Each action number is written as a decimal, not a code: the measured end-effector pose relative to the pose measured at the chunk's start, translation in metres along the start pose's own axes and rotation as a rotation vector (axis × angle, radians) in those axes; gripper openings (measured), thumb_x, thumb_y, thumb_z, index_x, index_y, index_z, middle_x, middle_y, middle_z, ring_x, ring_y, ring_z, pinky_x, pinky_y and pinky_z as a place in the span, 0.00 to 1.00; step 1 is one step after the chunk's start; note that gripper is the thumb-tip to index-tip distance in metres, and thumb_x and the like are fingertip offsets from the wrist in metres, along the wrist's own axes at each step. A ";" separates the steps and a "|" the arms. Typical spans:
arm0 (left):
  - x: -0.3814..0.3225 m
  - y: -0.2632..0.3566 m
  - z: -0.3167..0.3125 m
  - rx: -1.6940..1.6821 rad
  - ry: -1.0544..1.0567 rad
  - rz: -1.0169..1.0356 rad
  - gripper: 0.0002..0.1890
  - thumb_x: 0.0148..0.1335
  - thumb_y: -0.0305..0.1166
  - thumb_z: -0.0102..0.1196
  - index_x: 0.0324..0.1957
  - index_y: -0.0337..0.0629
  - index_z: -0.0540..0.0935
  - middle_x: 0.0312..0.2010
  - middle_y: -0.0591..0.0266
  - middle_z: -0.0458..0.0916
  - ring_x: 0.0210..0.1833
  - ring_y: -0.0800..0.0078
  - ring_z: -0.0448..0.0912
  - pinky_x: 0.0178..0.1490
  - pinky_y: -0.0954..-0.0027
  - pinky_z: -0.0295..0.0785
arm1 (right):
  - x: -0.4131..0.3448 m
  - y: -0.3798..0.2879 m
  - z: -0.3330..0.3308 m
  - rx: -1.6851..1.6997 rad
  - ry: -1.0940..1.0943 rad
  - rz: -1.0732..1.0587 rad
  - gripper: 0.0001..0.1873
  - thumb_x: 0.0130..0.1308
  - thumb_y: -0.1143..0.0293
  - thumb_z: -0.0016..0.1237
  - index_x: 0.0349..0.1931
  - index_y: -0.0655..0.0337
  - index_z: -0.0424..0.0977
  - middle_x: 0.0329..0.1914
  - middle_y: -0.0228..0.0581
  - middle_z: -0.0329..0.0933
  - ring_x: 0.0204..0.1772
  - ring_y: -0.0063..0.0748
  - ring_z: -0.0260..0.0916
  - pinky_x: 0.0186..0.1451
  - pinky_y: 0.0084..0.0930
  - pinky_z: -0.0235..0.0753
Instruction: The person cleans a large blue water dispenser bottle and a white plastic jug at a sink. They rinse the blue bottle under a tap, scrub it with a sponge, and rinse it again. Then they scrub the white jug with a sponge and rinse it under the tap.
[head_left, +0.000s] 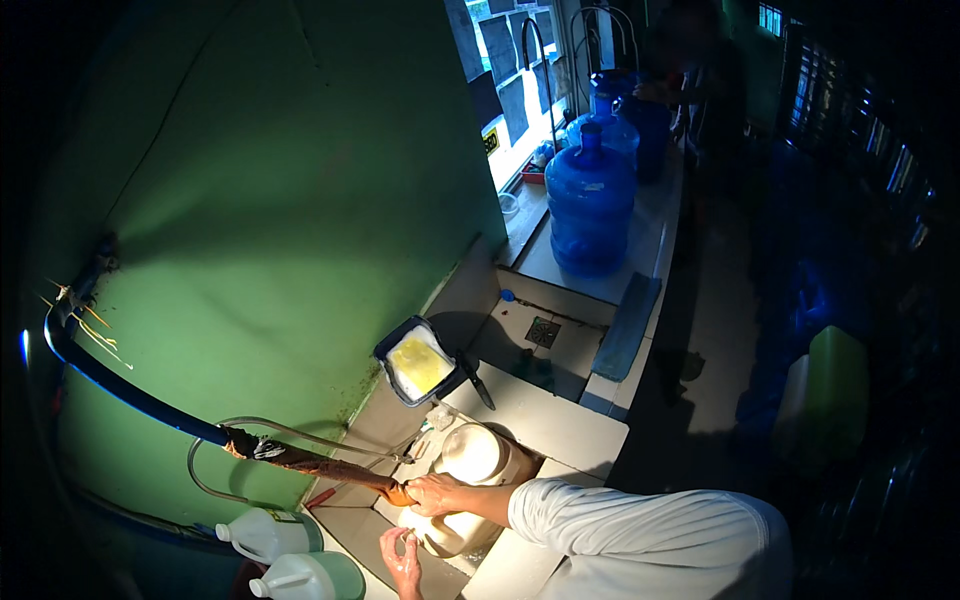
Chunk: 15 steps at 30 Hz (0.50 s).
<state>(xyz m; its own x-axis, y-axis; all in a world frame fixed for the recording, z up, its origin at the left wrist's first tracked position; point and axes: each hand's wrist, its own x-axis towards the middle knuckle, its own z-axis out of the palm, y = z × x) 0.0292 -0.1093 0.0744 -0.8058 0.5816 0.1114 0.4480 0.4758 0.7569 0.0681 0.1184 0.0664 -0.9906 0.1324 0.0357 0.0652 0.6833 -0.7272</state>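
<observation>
My right hand (435, 495) grips the end of a brown wrapped sleeve (330, 465) fitted on a dark hose (135, 390). This end is over a tiled basin (352, 517). Just below it sits a pale rounded container (457, 529), brightly lit and partly covered by my right hand. My left hand (401, 562), wet, is beside that container with thumb and fingers curled towards each other. Whether something small is between them, I cannot tell. Behind my right hand stands another white round container (476, 454).
A dark tub with suds and a yellow cloth (418, 366) is on the ledge, near a knife (478, 382). Two plastic jugs (270, 534) stand at lower left. Beyond a second basin with a drain (542, 332) are large blue water bottles (591, 210). A person (697, 97) stands behind.
</observation>
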 end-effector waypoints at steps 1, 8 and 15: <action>0.001 0.004 0.002 0.080 0.060 0.004 0.10 0.60 0.34 0.62 0.39 0.37 0.85 0.49 0.51 0.75 0.54 0.59 0.75 0.59 0.59 0.70 | 0.001 0.002 0.001 0.004 0.015 -0.006 0.20 0.61 0.55 0.49 0.41 0.65 0.75 0.46 0.52 0.79 0.49 0.56 0.78 0.52 0.48 0.77; -0.004 -0.006 0.019 0.172 0.147 -0.023 0.15 0.60 0.37 0.63 0.41 0.34 0.81 0.56 0.45 0.74 0.62 0.50 0.70 0.63 0.55 0.66 | 0.002 -0.001 -0.002 0.038 -0.028 -0.004 0.22 0.63 0.52 0.50 0.42 0.66 0.75 0.45 0.52 0.79 0.49 0.58 0.78 0.51 0.49 0.77; 0.025 0.038 0.043 0.873 -0.056 0.154 0.33 0.53 0.47 0.66 0.58 0.38 0.77 0.61 0.43 0.73 0.68 0.46 0.67 0.73 0.51 0.56 | 0.026 0.003 0.017 -0.053 -0.129 -0.218 0.26 0.71 0.47 0.44 0.41 0.66 0.76 0.49 0.58 0.73 0.53 0.57 0.71 0.64 0.46 0.67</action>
<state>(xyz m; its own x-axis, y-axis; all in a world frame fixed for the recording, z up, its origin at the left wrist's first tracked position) 0.0425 -0.0479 0.0780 -0.7025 0.7010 0.1228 0.7037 0.7100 -0.0272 0.0406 0.1116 0.0536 -0.9889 -0.1126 0.0975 -0.1488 0.7224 -0.6752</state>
